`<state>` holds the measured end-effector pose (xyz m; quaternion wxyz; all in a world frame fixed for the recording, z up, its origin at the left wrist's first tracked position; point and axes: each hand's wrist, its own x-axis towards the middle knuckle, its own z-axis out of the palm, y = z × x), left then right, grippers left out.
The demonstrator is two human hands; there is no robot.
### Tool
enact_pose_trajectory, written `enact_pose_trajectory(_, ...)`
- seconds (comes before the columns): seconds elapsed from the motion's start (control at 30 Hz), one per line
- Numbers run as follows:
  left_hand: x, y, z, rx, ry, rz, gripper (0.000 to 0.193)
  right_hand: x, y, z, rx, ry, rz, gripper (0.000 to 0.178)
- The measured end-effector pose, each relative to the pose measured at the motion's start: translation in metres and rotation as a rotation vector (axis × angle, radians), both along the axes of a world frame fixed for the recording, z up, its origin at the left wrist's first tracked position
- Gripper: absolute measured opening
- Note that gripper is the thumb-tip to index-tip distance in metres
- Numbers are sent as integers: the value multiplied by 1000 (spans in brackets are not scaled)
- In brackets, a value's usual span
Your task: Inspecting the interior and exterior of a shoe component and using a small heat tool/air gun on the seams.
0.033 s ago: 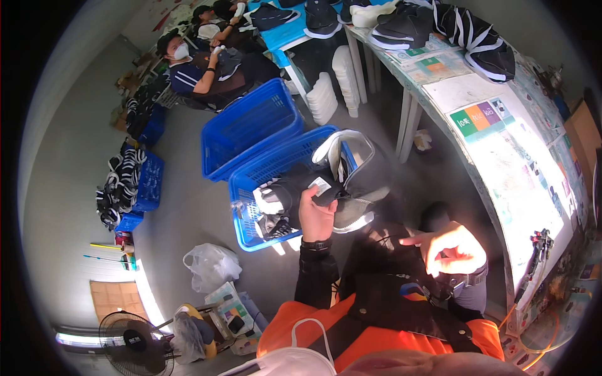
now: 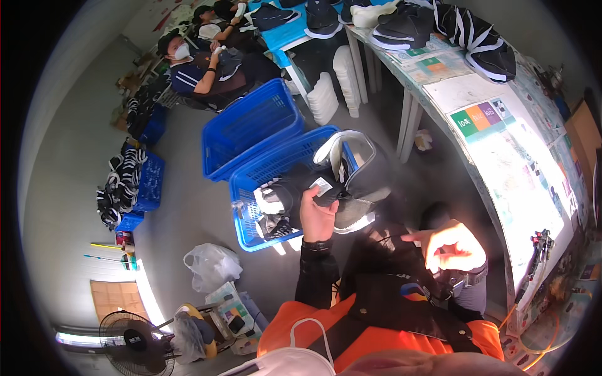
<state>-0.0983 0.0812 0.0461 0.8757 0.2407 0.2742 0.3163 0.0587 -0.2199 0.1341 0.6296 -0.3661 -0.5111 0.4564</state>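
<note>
My left hand [image 2: 318, 220] is closed on a black shoe upper, with a small white label [image 2: 322, 186] showing just past the thumb. The dark upper [image 2: 364, 182] has a pale lining, and its raised white-edged collar stands up over a blue basket [image 2: 251, 235]. More black-and-white shoe uppers [image 2: 273, 207] lie in that basket beside the hand. Over my dark lap, my right hand [image 2: 454, 247] is apart from the upper. Its index finger points left, the thumb stands away from it and the other fingers curl; I see nothing in it.
An empty-looking blue basket [image 2: 251, 128] stands behind the first. To the right runs a long paper-covered table [image 2: 483, 94] with black shoe uppers at its far end. A plastic bag [image 2: 212, 266] and a fan [image 2: 136, 341] are at left. Masked co-workers [image 2: 194, 72] sit at the back.
</note>
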Motion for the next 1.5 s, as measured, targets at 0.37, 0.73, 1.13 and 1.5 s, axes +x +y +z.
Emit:
enact_pose_trajectory(0.37,11,-5,0,45,-11,-83,16,-1,-16,-42,-506,27,-340,13)
enact_pose_trajectory(0.73,28,-8,-10,156,-116,-236,13,3,-2,-6,-467,-117,-202,28)
enact_pose_trajectory(1.13,34,-1,-12,113,121,-183,16,-12,-52,20,-441,261,-306,82)
enact_pose_trajectory(1.5,33,-20,8,144,18,-231,18,-40,12,50,520,-615,-1390,25)
